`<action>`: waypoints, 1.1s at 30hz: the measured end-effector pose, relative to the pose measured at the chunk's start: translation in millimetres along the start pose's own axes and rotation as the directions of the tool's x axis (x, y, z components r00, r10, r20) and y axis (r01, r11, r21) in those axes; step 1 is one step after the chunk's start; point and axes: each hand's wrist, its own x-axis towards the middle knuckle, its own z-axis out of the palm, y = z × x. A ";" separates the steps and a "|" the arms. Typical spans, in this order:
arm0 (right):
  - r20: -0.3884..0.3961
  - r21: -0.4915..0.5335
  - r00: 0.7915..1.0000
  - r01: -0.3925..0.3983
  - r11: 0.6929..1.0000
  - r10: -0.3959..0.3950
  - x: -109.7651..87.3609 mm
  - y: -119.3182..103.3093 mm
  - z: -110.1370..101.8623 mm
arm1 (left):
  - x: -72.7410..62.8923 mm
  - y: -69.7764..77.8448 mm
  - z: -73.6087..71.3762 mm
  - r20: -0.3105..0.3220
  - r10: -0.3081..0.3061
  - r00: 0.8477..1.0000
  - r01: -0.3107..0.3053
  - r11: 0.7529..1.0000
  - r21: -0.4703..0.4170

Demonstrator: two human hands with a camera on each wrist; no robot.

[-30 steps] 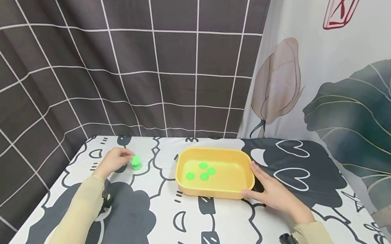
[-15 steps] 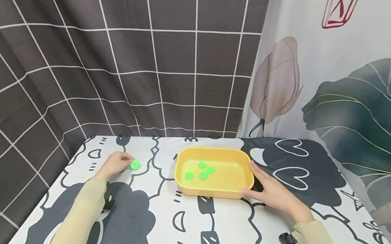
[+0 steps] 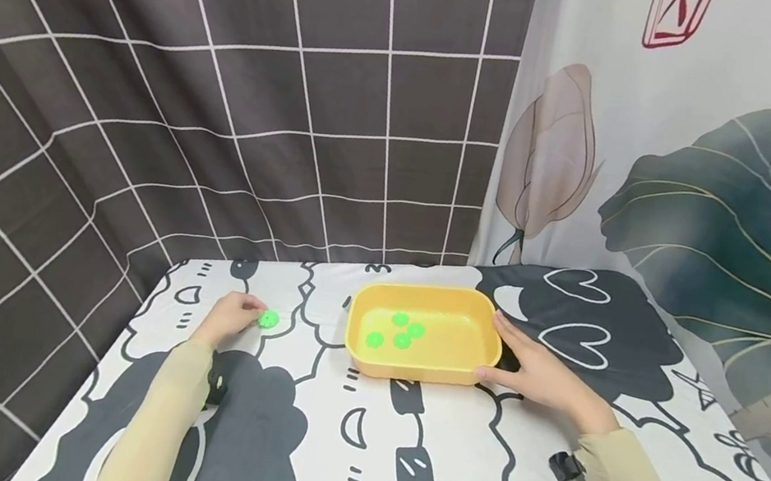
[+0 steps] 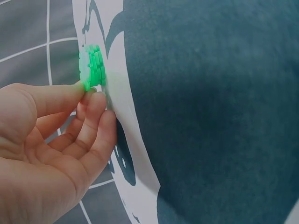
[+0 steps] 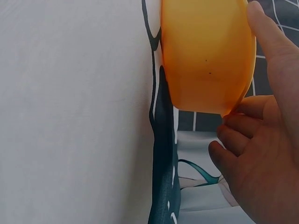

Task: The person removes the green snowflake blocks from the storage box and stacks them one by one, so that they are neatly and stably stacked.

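In the head view my left hand point(image 3: 230, 317) is at the left of the table, its thumb and fingertips pinching the edge of a small stack of bright green, scalloped discs point(image 3: 268, 319). The left wrist view shows the stack point(image 4: 92, 66) edge-on, several layers thick, with the thumb point(image 4: 60, 99) at its rim and the other fingers partly behind. A shallow yellow plastic tub point(image 3: 419, 374) stands mid-table with several more green discs point(image 3: 403, 340) lying inside. My right hand point(image 3: 546, 370) grips the tub's right end, thumb near its front corner and fingers along the far side.
A black-and-white cartoon cloth point(image 3: 456, 467) covers the table. Behind it hangs a dark curtain point(image 3: 346, 102) with a white grid, and at the right a pale curtain point(image 3: 555, 158) with plant prints. Each wrist wears a small black camera point(image 3: 564, 467).
The green disc in my left hand has come down from above onto the other green, and they now sit together as one stack. My right hand stays on the tub. The head view tilts slightly.
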 end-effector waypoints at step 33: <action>0.013 0.003 1.000 -0.014 1.000 0.014 2.1 0.5 -1.2 | 8.6 -3.4 -4.3 0.131 0.059 0.990 -0.051 0.996 -0.069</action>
